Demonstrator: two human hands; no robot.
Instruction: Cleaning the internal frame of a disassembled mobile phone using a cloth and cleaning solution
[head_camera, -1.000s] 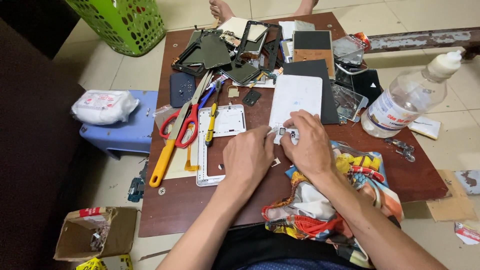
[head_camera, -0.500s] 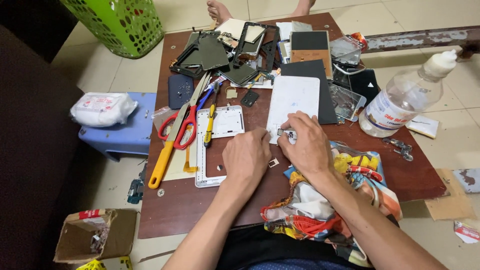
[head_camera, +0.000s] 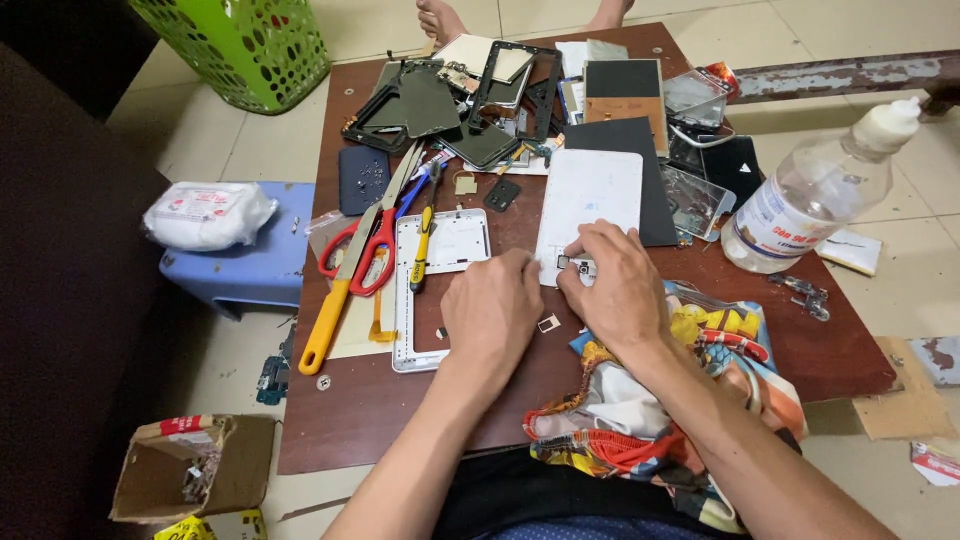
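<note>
A small metal component (head_camera: 577, 266) is pinched between the fingertips of the right hand (head_camera: 612, 290), at the lower edge of a white tablet back cover (head_camera: 590, 195) that lies flat on the brown table (head_camera: 830, 345). The left hand (head_camera: 492, 312) is curled beside it, fingers drawn together, with its fingertips resting near the same component; whether anything is gripped in it cannot be told. The two hands are set just beside each other, almost touching.

Just below the left hand a tiny square chip (head_camera: 548, 323) is seen on the table. To the left a white tablet frame (head_camera: 440, 290) lies flat, and across its upper left part a yellow-handled screwdriver (head_camera: 422, 250) is laid. Further left, red-handled scissors (head_camera: 368, 255) and a long yellow-handled tool (head_camera: 335, 315) are placed side by side. Under the right forearm a colourful cloth (head_camera: 700, 390) is spread over the table's near edge.

At the right side a clear plastic bottle (head_camera: 810, 195) is seen lying tilted — its white cap pointing away. The far end of the table is covered with dark screen panels and frames (head_camera: 470, 100). On the floor a green basket (head_camera: 245, 45), a blue stool (head_camera: 250, 265) bearing a white packet (head_camera: 205, 213), and a cardboard box (head_camera: 185, 470) are seen.
</note>
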